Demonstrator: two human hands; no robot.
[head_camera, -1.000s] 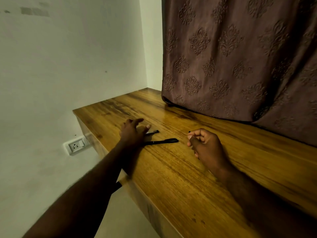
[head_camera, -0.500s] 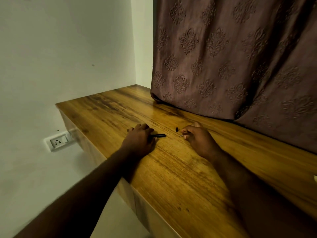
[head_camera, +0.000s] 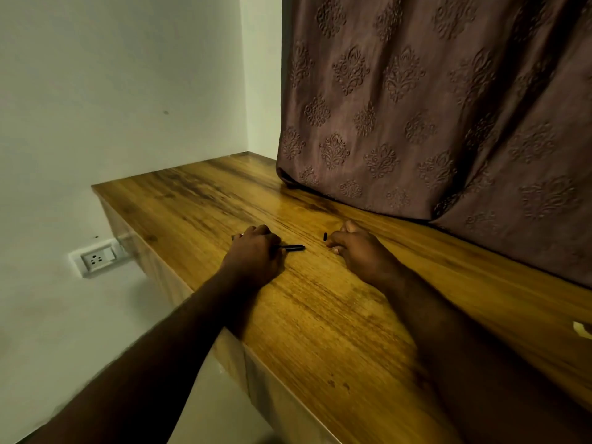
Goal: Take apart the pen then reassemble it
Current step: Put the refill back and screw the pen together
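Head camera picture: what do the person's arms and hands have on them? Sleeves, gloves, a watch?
Nothing much! The left forearm and the right forearm are bare as far as the picture shows, with no sleeves. The left hand and the right hand wear no gloves, and no watch or bracelet shows at the wrists. A tiny pale glint by the left hand's far fingers might be a ring, but it is too small to tell.

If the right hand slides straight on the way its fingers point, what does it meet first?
Probably the small black pen piece lying just off the fingertips of the right hand; beyond it, the pen barrel the left hand grips. Depth is unclear.
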